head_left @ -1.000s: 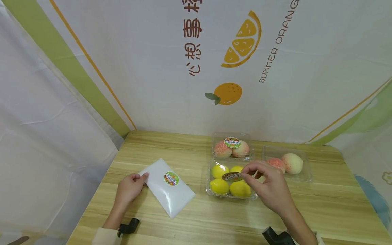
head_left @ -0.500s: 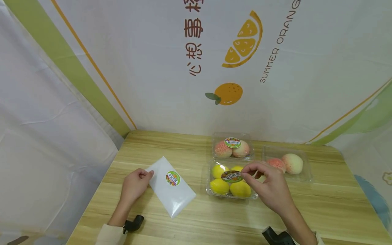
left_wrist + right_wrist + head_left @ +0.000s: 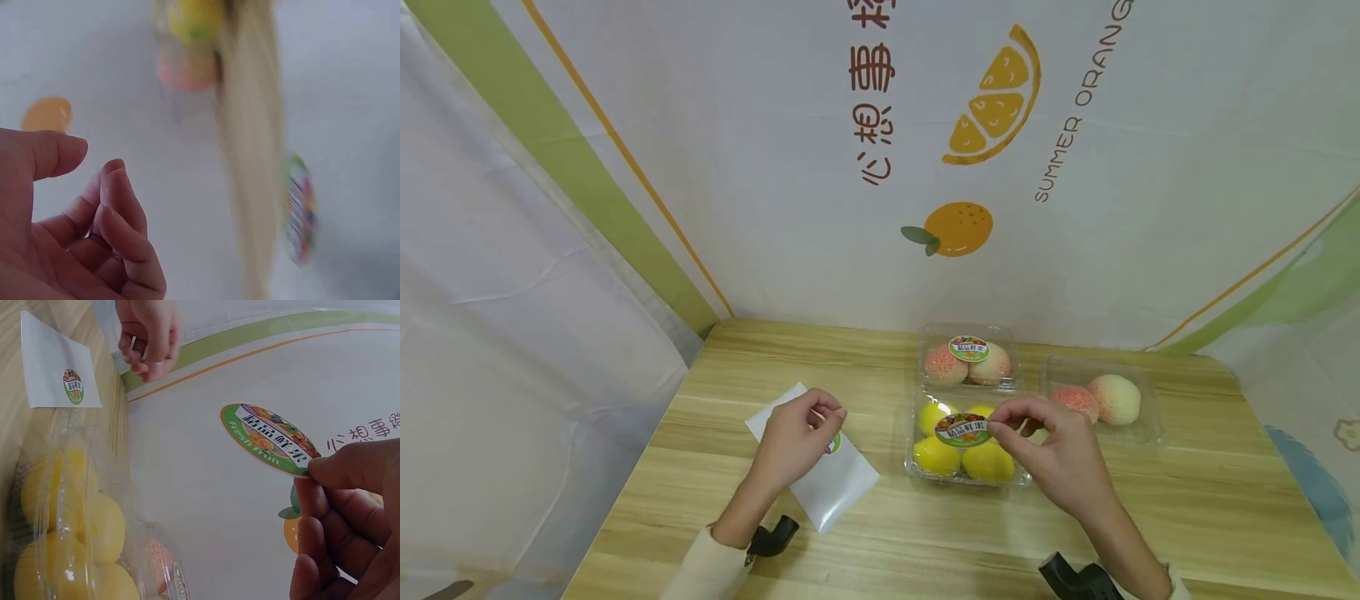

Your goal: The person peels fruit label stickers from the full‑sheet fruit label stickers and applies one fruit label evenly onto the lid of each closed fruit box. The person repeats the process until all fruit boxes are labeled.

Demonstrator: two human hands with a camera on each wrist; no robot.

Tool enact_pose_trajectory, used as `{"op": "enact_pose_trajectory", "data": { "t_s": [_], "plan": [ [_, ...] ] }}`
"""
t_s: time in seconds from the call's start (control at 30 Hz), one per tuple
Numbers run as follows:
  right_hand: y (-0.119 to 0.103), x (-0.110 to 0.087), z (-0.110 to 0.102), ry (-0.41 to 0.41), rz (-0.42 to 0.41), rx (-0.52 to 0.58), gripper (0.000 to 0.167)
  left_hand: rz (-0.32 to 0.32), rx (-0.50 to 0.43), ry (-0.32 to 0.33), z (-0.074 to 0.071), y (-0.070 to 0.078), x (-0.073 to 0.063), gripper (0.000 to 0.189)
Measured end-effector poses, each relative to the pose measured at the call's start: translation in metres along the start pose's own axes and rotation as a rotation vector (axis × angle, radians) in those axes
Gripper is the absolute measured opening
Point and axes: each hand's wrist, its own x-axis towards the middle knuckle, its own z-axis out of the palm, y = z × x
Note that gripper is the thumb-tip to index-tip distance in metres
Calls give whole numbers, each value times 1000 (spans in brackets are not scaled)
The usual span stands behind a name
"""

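Note:
An oval fruit sticker (image 3: 270,439) is pinched at one end between the thumb and forefinger of my right hand (image 3: 1051,450). In the head view it overlaps the clear clamshell box of lemons (image 3: 936,457). My left hand (image 3: 797,437) holds nothing; its thumb and bent fingers stand apart in the left wrist view. It hovers over a white sticker sheet (image 3: 842,487) on the table, hiding part of it. One printed sticker (image 3: 73,386) shows on that sheet.
Behind the lemons stands a clear box of peaches (image 3: 946,367) with an oval label on its lid. Another clear box (image 3: 1150,429) with peaches sits at the right. A printed curtain (image 3: 805,233) hangs along the table's (image 3: 880,542) back edge.
My left hand has let go of the sticker sheet's corner and moved right, over the sheet. The sticker in my right hand has tilted to show more of its face.

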Motion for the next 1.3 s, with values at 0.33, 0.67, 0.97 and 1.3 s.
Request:
{"op": "enact_pose_trajectory", "data": {
  "t_s": [0.33, 0.67, 0.97, 1.3],
  "plan": [
    [3, -1, 3, -42, 125, 46, 9, 349, -128, -172, 26, 47, 7, 6],
    [4, -1, 4, -49, 150, 50, 10, 390, -207, -253, 44, 65, 14, 5],
    [5, -1, 5, -49, 155, 73, 10, 396, -231, -277, 48, 67, 15, 4],
    [8, -1, 5, -50, 165, 92, 9, 384, -247, -292, 51, 67, 18, 5]
  ]
}}
